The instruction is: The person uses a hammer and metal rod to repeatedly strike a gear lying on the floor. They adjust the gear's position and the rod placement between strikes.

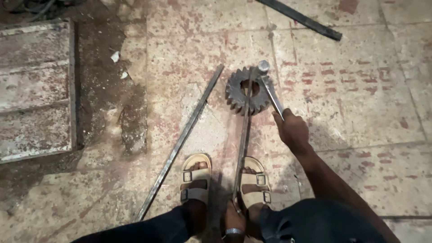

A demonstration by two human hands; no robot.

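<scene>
The right hand (292, 130) grips a hammer (270, 87) whose head sits at the one o'clock edge of a toothed steel gear (236, 92). The left hand (234, 220), at six o'clock, is closed on a flat steel bar (243, 139) lying across the gear

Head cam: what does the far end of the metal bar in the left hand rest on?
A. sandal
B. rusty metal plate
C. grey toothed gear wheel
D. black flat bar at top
C: the thin metal bar runs from the left hand up across the dark grey toothed gear wheel on the floor.

No packages, labels, signs or screens are in view.
</scene>
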